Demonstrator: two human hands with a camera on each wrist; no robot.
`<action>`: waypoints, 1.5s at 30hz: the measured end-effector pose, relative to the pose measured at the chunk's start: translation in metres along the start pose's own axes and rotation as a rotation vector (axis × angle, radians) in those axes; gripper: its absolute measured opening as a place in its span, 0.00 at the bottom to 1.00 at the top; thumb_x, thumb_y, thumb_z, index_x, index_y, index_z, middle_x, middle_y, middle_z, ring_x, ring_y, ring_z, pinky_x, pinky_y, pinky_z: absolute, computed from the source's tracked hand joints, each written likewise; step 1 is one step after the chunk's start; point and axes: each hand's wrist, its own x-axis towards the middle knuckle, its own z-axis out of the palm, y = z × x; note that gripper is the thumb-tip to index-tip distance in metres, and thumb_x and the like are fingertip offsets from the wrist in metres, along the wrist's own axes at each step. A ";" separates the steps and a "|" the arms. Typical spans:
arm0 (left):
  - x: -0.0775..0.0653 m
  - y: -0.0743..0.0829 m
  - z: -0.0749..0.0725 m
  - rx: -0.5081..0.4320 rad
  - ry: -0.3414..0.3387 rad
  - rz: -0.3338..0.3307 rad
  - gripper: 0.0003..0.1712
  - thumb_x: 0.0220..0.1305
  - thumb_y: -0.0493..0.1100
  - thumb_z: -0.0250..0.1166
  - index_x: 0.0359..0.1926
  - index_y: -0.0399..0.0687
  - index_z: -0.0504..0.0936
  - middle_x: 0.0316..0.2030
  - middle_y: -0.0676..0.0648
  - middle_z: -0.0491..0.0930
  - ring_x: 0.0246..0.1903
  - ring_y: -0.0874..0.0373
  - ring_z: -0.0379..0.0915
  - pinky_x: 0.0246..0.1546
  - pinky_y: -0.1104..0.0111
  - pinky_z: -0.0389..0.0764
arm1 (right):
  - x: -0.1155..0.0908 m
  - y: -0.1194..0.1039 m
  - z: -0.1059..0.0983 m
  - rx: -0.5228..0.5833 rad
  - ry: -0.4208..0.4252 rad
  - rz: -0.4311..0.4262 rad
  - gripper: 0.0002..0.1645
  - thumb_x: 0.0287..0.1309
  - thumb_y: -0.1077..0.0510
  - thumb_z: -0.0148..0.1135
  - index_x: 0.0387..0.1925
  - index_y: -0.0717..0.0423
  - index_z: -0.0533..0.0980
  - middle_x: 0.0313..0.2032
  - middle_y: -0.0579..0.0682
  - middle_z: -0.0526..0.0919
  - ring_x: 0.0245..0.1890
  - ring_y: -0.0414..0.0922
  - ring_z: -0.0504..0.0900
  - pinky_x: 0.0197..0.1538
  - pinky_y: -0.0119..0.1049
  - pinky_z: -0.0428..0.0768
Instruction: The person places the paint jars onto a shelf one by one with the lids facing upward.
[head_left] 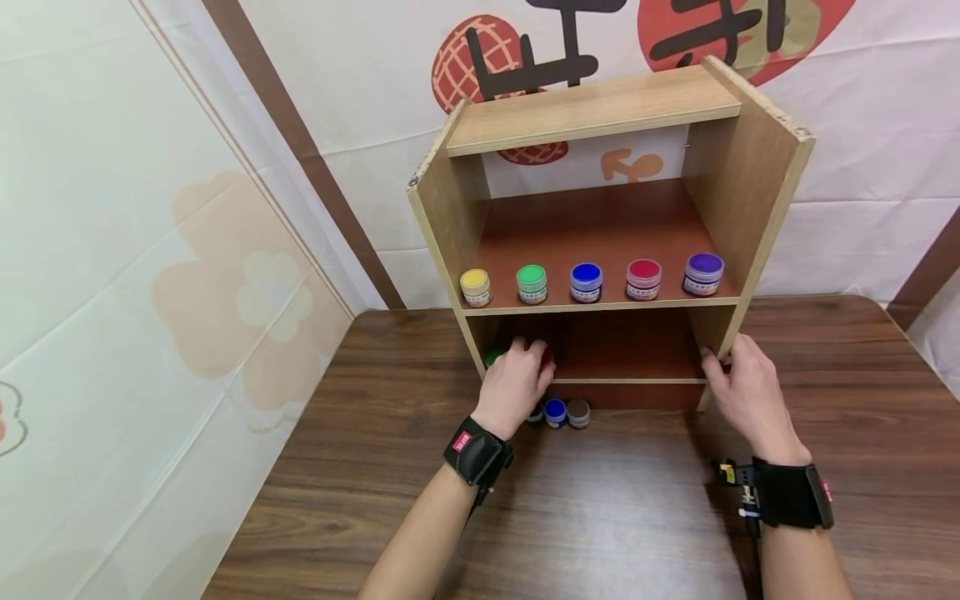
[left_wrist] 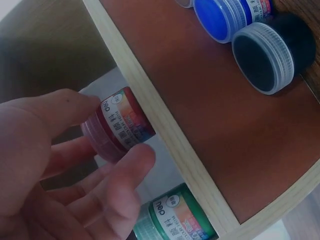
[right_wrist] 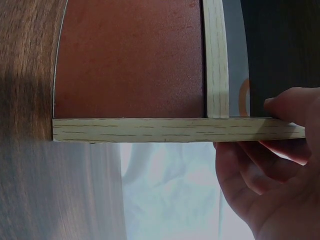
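A small wooden shelf unit (head_left: 600,306) stands on the table. My left hand (head_left: 512,385) reaches to the left part of its lower shelf and pinches a red paint jar (left_wrist: 120,122) by its clear lid, between thumb and fingers. The jar's base is at the shelf's front edge. Beside it stands a green paint jar (left_wrist: 180,215), mostly hidden by the hand in the head view. My right hand (head_left: 750,396) grips the unit's right side panel (right_wrist: 150,131), thumb on the inner side and fingers outside.
Yellow (head_left: 476,287), green (head_left: 532,285), blue (head_left: 587,283), red (head_left: 643,280) and purple (head_left: 703,275) jars line the middle shelf. On the table (head_left: 622,508) before the unit are a blue jar (head_left: 555,413), a brown jar (head_left: 578,413) and a black jar (left_wrist: 275,52).
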 end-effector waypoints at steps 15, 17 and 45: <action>0.003 0.009 0.005 0.026 0.051 -0.068 0.15 0.64 0.51 0.63 0.42 0.43 0.80 0.32 0.42 0.77 0.26 0.49 0.81 0.22 0.61 0.80 | 0.001 0.001 0.000 -0.013 0.003 0.003 0.17 0.64 0.62 0.55 0.51 0.69 0.71 0.43 0.66 0.76 0.37 0.58 0.77 0.34 0.42 0.72; 0.003 0.010 0.005 0.026 0.055 -0.071 0.15 0.64 0.50 0.63 0.42 0.43 0.80 0.32 0.42 0.77 0.26 0.49 0.81 0.22 0.60 0.80 | 0.001 0.001 0.000 -0.012 0.003 0.001 0.17 0.64 0.63 0.55 0.52 0.69 0.71 0.43 0.66 0.76 0.37 0.58 0.77 0.34 0.43 0.72; -0.003 0.011 -0.004 -0.027 0.080 -0.070 0.18 0.63 0.51 0.64 0.46 0.42 0.80 0.34 0.41 0.77 0.27 0.49 0.82 0.24 0.62 0.82 | 0.000 0.000 0.000 -0.011 0.001 -0.007 0.17 0.64 0.63 0.55 0.52 0.69 0.70 0.42 0.66 0.76 0.37 0.57 0.77 0.34 0.40 0.72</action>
